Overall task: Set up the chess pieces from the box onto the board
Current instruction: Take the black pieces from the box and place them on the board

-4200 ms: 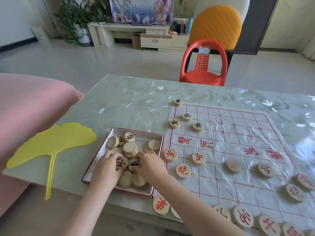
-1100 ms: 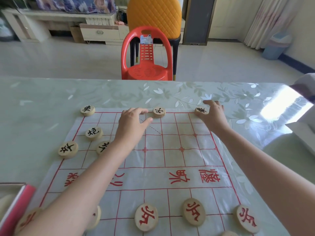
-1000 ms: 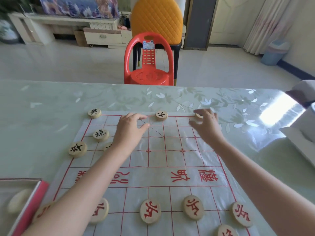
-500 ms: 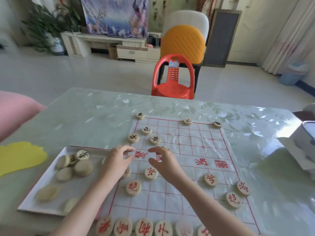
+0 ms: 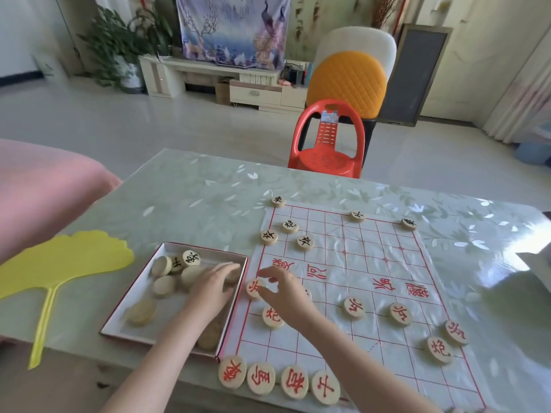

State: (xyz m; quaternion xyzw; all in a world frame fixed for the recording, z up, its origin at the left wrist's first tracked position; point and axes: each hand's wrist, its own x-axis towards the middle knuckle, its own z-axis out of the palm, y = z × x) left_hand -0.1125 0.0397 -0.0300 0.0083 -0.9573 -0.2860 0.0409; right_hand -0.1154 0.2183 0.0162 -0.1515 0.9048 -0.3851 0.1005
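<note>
A white paper chess board (image 5: 357, 278) with a red grid lies on the table. Black-lettered wooden discs (image 5: 305, 242) sit on its far side. Red-lettered discs (image 5: 294, 382) line the near edge, and others stand further in. Left of the board is the shallow red-rimmed box (image 5: 131, 296) holding several loose discs (image 5: 163, 286). My left hand (image 5: 213, 289) reaches into the box, its straight fingers lying over the discs there. My right hand (image 5: 283, 293) hovers over the board's left edge beside a red disc (image 5: 255, 289), fingers loosely curled and holding nothing.
A yellow leaf-shaped fan (image 5: 59, 260) lies left of the box. A red plastic chair (image 5: 328, 141) stands beyond the table's far edge. Something pink (image 5: 44, 189) fills the left side. A white object (image 5: 533, 260) sits at the table's right edge.
A second ago both hands were at the board's far row beside black discs. They have drawn back to the near left, the left hand into the box and the right hand just beside it.
</note>
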